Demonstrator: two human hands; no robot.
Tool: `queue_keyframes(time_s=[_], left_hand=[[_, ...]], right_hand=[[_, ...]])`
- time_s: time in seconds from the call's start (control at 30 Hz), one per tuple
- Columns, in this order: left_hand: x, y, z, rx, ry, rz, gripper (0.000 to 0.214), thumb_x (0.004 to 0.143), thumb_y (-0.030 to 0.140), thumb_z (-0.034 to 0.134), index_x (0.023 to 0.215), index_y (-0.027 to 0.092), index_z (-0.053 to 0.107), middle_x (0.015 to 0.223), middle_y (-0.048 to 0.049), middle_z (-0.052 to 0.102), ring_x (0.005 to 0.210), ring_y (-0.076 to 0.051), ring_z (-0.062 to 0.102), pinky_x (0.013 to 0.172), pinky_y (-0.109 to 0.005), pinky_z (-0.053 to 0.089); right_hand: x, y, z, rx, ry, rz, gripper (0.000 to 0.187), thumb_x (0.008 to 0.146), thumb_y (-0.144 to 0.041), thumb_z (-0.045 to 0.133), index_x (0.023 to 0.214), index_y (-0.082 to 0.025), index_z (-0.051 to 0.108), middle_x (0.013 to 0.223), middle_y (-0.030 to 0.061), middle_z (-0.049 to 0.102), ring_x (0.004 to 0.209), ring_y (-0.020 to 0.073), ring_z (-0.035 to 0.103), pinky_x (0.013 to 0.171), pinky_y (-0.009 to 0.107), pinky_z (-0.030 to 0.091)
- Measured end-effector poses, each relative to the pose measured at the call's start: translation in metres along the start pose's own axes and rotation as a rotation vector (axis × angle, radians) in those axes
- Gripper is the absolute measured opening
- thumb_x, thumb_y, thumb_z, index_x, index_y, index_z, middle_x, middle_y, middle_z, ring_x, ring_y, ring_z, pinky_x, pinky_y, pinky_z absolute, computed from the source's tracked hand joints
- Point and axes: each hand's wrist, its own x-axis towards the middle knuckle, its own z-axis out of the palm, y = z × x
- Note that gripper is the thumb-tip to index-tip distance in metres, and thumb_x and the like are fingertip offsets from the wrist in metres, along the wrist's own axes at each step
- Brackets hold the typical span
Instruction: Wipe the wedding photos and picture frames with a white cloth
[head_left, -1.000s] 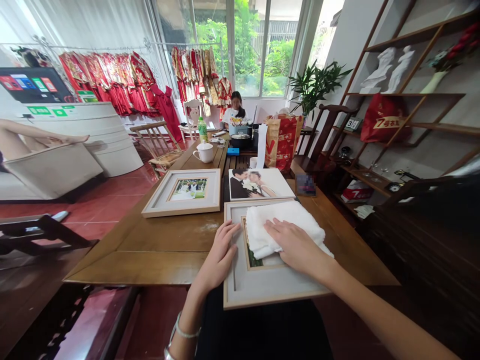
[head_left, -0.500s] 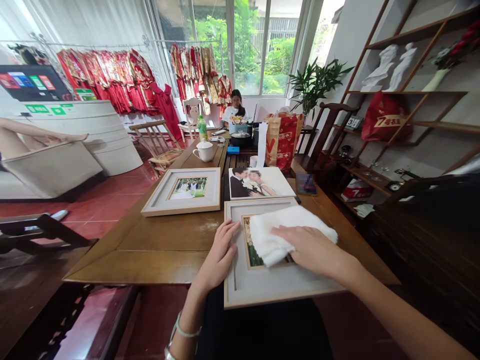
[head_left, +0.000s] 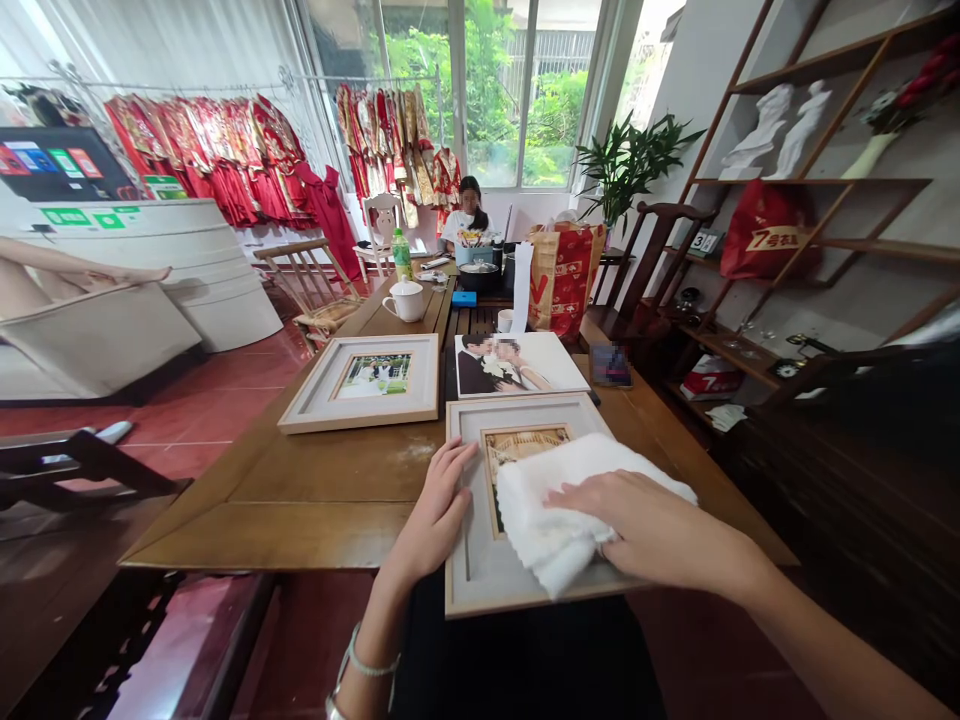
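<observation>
A pale wooden picture frame (head_left: 459, 590) with a wide white mat lies at the table's near edge, its closest side jutting past it. Across its left rim rests my left hand (head_left: 439, 505), fingers stretched out and lying on the frame. A folded white cloth (head_left: 559, 490) is pressed onto the picture by my right hand (head_left: 637, 520), whose fingers are bent over it. The cloth covers much of the photo (head_left: 517, 440); only its top and left strip show. Left of it lies a second framed photo (head_left: 319, 400), and just behind, an unframed couple print (head_left: 551, 370).
On the wooden table (head_left: 300, 510) stand a lidded white cup (head_left: 406, 300), a green-labelled bottle (head_left: 401, 255), a blue box (head_left: 463, 299) and a red-and-tan paper bag (head_left: 566, 280). A phone-like dark slab (head_left: 611, 367) lies at right. A person (head_left: 466, 220) sits at the far end.
My right hand has slid the cloth toward me and slightly right over the picture, uncovering the photo's upper part. My left hand stays on the frame's left rim.
</observation>
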Motion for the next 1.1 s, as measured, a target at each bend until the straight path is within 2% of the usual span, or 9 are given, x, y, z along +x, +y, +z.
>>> queue_keyframes(time_s=[0.13, 0.43, 0.57, 0.67, 0.73, 0.83, 0.93, 1.0, 1.1], left_hand=[[0.0, 0.002, 0.0, -0.005, -0.003, -0.014, 0.049, 0.09, 0.014, 0.033, 0.138, 0.024, 0.038, 0.145, -0.0069, 0.034, 0.141, -0.023, 0.014, 0.115, -0.049, 0.013], [0.0, 0.001, 0.0, -0.017, 0.004, 0.001, 0.049, 0.09, 0.014, 0.035, 0.137, 0.025, 0.039, 0.145, -0.0072, 0.035, 0.141, -0.024, 0.016, 0.115, -0.05, 0.013], [0.0, 0.003, 0.0, -0.047, 0.02, -0.008, 0.048, 0.089, 0.014, 0.036, 0.136, 0.024, 0.041, 0.144, -0.0076, 0.037, 0.14, -0.026, 0.017, 0.115, -0.051, 0.013], [0.0, 0.004, 0.0, -0.054, 0.02, -0.013, 0.049, 0.089, 0.014, 0.037, 0.136, 0.025, 0.041, 0.144, -0.0072, 0.036, 0.14, -0.025, 0.017, 0.115, -0.05, 0.013], [0.001, 0.004, 0.0, -0.042, 0.015, -0.009, 0.049, 0.089, 0.013, 0.036, 0.137, 0.024, 0.04, 0.144, -0.0073, 0.036, 0.14, -0.025, 0.017, 0.115, -0.049, 0.012], [0.001, 0.002, 0.001, -0.02, 0.011, -0.007, 0.05, 0.088, 0.012, 0.035, 0.137, 0.022, 0.04, 0.144, -0.0082, 0.036, 0.14, -0.024, 0.017, 0.115, -0.049, 0.013], [0.001, 0.002, 0.001, -0.01, 0.01, -0.006, 0.05, 0.088, 0.011, 0.033, 0.137, 0.02, 0.039, 0.144, -0.009, 0.035, 0.14, -0.023, 0.016, 0.115, -0.048, 0.013], [0.001, 0.002, 0.001, -0.01, 0.009, -0.005, 0.05, 0.088, 0.011, 0.033, 0.137, 0.021, 0.039, 0.144, -0.0089, 0.035, 0.141, -0.023, 0.016, 0.115, -0.048, 0.012], [0.001, 0.003, 0.001, -0.019, 0.007, -0.008, 0.05, 0.088, 0.011, 0.034, 0.137, 0.022, 0.039, 0.145, -0.008, 0.035, 0.141, -0.023, 0.015, 0.115, -0.049, 0.013]], right_hand=[[-0.004, 0.003, -0.006, -0.004, 0.065, 0.053, 0.067, 0.063, -0.003, 0.044, 0.124, -0.028, 0.059, 0.119, 0.0035, 0.066, 0.11, 0.026, 0.059, 0.093, 0.038, 0.044], [0.049, 0.054, 0.001, -0.143, 0.555, 0.122, 0.063, 0.066, -0.003, 0.045, 0.128, -0.013, 0.053, 0.13, 0.0114, 0.057, 0.126, 0.0264, 0.046, 0.104, 0.042, 0.037], [0.062, 0.069, 0.008, -0.187, 0.408, 0.139, 0.061, 0.062, -0.002, 0.045, 0.122, -0.009, 0.057, 0.14, 0.0135, 0.046, 0.135, 0.0288, 0.03, 0.11, 0.048, 0.027], [0.056, 0.068, 0.013, -0.175, 0.31, 0.129, 0.064, 0.062, -0.001, 0.043, 0.125, -0.007, 0.054, 0.136, 0.0156, 0.05, 0.132, 0.0285, 0.038, 0.108, 0.048, 0.03], [0.042, 0.059, 0.013, -0.167, 0.261, 0.124, 0.066, 0.062, -0.002, 0.042, 0.127, -0.007, 0.052, 0.132, 0.0165, 0.054, 0.127, 0.0294, 0.044, 0.105, 0.048, 0.033], [0.008, 0.037, 0.007, -0.106, 0.138, 0.103, 0.062, 0.064, -0.005, 0.042, 0.124, -0.014, 0.057, 0.125, 0.0125, 0.061, 0.116, 0.0311, 0.055, 0.095, 0.046, 0.043], [-0.025, 0.019, -0.005, 0.015, 0.017, 0.063, 0.052, 0.066, -0.008, 0.042, 0.111, -0.021, 0.065, 0.113, 0.008, 0.068, 0.102, 0.0284, 0.062, 0.081, 0.037, 0.05], [-0.034, 0.016, -0.011, 0.074, 0.016, 0.054, 0.047, 0.066, -0.008, 0.042, 0.102, -0.023, 0.068, 0.107, 0.0054, 0.07, 0.099, 0.0257, 0.063, 0.077, 0.031, 0.049], [-0.024, 0.03, -0.012, 0.093, 0.144, 0.104, 0.046, 0.066, -0.008, 0.042, 0.101, -0.023, 0.066, 0.106, 0.0044, 0.07, 0.101, 0.0251, 0.062, 0.082, 0.03, 0.047]])
